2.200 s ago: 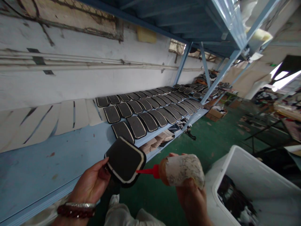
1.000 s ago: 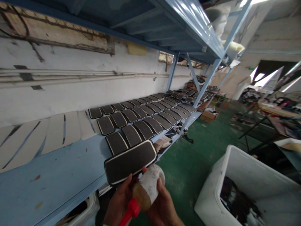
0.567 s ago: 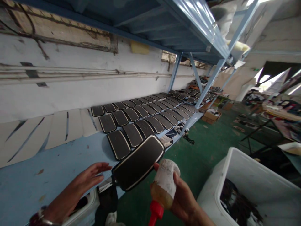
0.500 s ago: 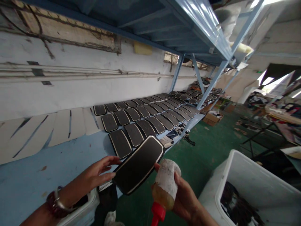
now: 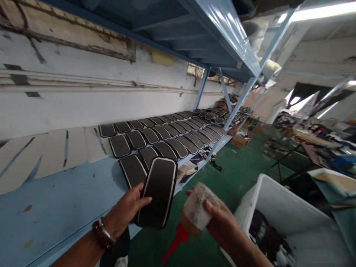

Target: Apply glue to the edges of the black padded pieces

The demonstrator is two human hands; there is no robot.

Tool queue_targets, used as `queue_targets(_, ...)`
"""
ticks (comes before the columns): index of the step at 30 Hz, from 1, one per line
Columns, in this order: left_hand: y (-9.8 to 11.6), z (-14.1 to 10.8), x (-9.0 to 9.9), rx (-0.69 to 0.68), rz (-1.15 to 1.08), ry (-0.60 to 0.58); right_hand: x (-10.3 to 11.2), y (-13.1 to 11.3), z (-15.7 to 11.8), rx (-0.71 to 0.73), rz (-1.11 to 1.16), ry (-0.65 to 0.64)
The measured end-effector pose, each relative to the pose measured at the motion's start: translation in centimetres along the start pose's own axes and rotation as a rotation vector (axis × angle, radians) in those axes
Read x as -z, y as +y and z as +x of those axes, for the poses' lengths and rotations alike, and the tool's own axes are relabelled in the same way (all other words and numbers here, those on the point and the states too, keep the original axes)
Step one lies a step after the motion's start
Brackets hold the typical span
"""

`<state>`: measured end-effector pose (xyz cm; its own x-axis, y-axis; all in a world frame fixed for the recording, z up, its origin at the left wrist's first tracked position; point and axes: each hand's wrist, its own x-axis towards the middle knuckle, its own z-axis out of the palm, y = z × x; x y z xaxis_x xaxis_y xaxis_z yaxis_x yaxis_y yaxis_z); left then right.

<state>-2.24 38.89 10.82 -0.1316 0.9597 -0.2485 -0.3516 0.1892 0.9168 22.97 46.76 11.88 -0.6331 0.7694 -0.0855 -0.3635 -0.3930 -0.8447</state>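
My left hand (image 5: 130,205), with bracelets at its wrist, grips the left edge of a dark panel (image 5: 158,191) with a pale line running round its border. The panel is raised in front of the shelf edge, its long side nearly upright. Wrapped round a whitish, stained bottle (image 5: 198,207) is my right hand (image 5: 219,218). Amber liquid shows inside the bottle, and its red nozzle (image 5: 176,243) points down and left, to the right of the panel's lower end. Rows of similar dark panels (image 5: 136,140) lie on the blue shelf (image 5: 83,193).
Pale sheets (image 5: 54,150) lie at the shelf's left. A blue upper deck (image 5: 178,27) hangs overhead, held by slanting posts (image 5: 246,91). At lower right stands a white bin (image 5: 256,193) with dark scraps inside. A cardboard box (image 5: 239,140) sits on the green floor (image 5: 230,163).
My left hand has moved right and closed on the panel, which is now turned more upright. The bottle has tilted, its nozzle swinging left. The view has shifted slightly right.
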Motion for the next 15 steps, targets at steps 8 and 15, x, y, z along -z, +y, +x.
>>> queue_targets(8,0.0,-2.7,1.7,0.169,0.012,-0.205,0.8,-7.2,2.6,0.49,-0.173,0.137)
queue_targets(15,-0.3,-4.5,3.4,0.22,0.049,-0.358,0.7,-7.6,3.6,0.52,-0.241,0.016)
